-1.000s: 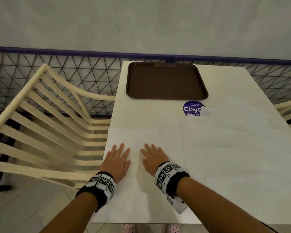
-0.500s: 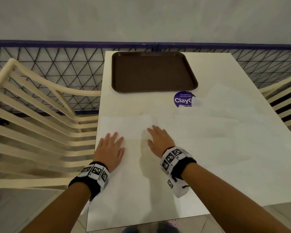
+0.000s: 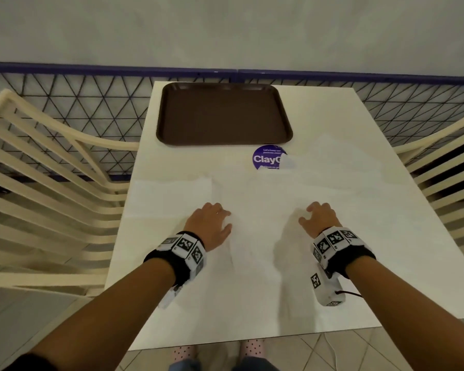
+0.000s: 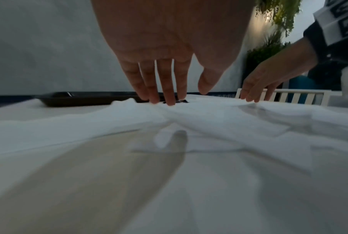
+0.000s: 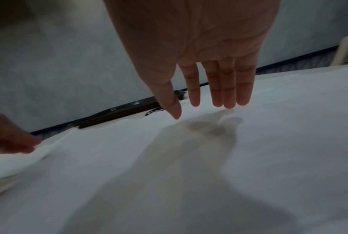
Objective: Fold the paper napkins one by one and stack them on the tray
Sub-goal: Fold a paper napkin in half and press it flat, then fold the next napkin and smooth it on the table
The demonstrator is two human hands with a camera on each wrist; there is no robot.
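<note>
Several thin white paper napkins lie spread and overlapping across the near half of the white table. A brown tray with nothing on it sits at the far edge. My left hand hovers palm down over a rumpled napkin, its straight fingertips touching the paper. My right hand is raised, fingers straight and pointing down just above another napkin. Neither hand holds anything.
A round purple sticker on the table is partly covered by a napkin corner. Cream slatted chairs stand at the left and right. A wire mesh fence runs behind the table.
Both hands have shifted to the right; the right hand moved far from the left and lifted off the paper. The left hand went from lying flat to resting on its fingertips.
</note>
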